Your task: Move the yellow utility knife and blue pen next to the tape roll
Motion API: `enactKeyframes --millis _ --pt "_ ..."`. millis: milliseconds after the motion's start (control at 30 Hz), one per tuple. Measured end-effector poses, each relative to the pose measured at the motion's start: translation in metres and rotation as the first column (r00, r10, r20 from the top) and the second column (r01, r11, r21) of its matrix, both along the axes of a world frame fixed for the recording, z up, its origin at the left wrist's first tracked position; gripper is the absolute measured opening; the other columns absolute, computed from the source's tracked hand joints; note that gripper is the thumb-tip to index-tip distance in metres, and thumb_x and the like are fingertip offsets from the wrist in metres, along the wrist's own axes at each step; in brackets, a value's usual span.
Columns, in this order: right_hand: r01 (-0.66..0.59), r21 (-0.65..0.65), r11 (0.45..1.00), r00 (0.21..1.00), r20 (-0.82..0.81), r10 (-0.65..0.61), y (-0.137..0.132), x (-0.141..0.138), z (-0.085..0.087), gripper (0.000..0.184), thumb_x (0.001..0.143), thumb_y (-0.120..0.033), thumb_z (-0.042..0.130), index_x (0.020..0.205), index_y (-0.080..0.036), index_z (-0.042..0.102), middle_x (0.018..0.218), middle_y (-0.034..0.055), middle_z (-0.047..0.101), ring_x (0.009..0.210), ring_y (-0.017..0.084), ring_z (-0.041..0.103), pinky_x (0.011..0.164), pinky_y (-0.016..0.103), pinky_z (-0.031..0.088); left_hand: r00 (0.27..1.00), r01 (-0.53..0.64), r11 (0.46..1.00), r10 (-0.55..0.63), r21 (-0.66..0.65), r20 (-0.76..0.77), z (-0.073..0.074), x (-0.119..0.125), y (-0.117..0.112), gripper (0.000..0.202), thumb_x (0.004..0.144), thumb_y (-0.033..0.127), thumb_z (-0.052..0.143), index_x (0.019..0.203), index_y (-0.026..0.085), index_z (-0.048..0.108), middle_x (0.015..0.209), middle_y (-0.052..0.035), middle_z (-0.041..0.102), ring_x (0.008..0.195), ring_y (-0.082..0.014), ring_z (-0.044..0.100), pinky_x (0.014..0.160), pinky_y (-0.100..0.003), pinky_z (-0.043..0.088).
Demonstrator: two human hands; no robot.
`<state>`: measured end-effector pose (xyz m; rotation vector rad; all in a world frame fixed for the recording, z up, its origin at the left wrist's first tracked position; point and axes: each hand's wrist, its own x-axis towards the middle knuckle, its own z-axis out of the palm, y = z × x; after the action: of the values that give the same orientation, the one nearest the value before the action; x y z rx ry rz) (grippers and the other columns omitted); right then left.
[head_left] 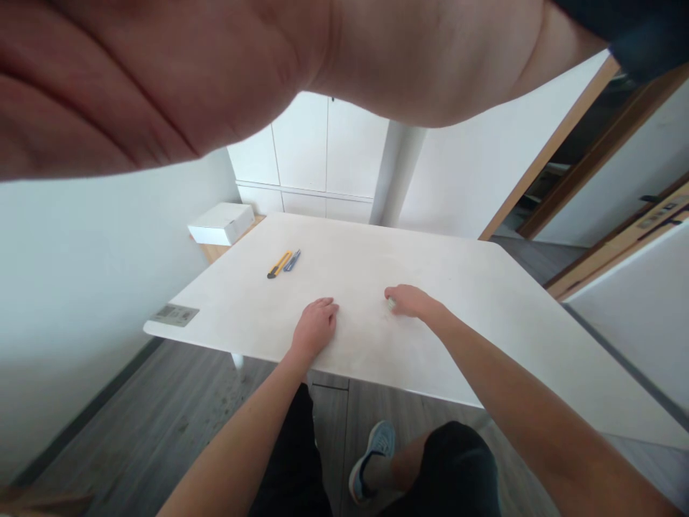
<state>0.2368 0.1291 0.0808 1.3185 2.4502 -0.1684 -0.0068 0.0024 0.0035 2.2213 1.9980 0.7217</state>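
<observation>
My left hand (pixel 315 327) lies palm down on the white table (pixel 484 301) near its front edge, with nothing in it. A hand's width to the right, my right hand (pixel 410 301) rests on the tabletop with its fingers curled around a small pale object (pixel 390 303) that is mostly hidden. A yellow utility knife (pixel 279 265) and a thin dark blue tool (pixel 292 260) lie side by side further back on the left, out of reach of both hands.
Another person's hand and forearm (pixel 215 72) in a dark sleeve fill the top of the view, close to the camera. A white box (pixel 222 222) sits on a wooden stand behind the table's left corner. A grey label (pixel 174 314) marks the near-left corner. An open doorway is at right.
</observation>
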Motion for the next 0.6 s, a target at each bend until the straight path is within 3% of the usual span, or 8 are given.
enactKeyframes --millis 600 --pt "-0.006 -0.003 1.000 1.000 0.019 0.006 0.0013 -0.0007 0.0006 0.046 0.082 -0.022 0.072 0.128 -0.022 0.065 0.122 0.0143 0.068 0.107 0.028 0.066 0.080 0.031 0.047 1.000 0.008 1.000 -0.008 0.014 -0.004 -0.0011 -0.0005 0.0013 0.032 0.095 0.017 0.048 0.114 0.018 0.074 0.131 -0.0105 0.068 0.125 -0.0221 0.061 0.113 -0.038 0.043"
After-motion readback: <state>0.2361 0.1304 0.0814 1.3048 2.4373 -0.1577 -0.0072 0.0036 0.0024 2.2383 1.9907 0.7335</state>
